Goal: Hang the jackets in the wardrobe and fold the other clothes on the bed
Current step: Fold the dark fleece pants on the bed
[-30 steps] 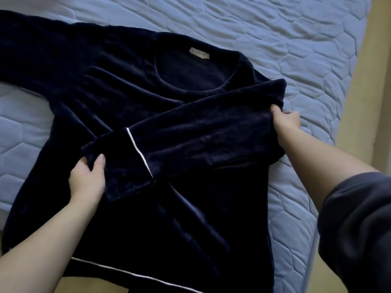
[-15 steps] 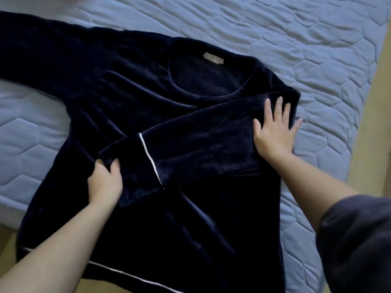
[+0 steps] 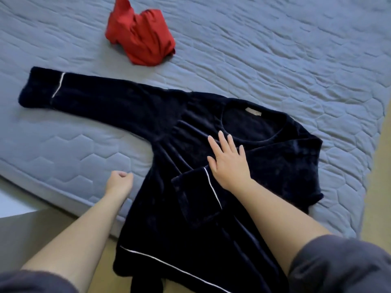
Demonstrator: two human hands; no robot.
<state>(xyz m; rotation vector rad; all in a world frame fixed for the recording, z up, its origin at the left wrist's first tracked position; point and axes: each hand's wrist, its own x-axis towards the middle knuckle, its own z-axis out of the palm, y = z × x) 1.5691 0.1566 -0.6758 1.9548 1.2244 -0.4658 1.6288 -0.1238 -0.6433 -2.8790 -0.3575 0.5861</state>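
Grips: right grip [image 3: 229, 166] flat, fingers straight, pressing folded sleeve [image 3: 196, 197] onto navy top [image 3: 190, 240]; left grip [image 3: 119, 182] loosely curled, empty, just beside top. Top lies on bed [image 3: 63, 149], hem hanging off edge. I judge folding midway: other sleeve [image 3: 95, 98] spread out, needs bringing across next. Beyond it, red garment [image 3: 141, 37] crumpled, not yet folded.

The long-sleeved top [image 3: 190, 229] lies across the bed [image 3: 275, 60] mid-frame, its hem hanging over the near edge. One sleeve [image 3: 95, 98] stretches toward the left; the other sleeve [image 3: 275, 166] lies folded across the chest, under the right hand [image 3: 229, 163]. A crumpled garment [image 3: 141, 37] sits behind, upper centre.
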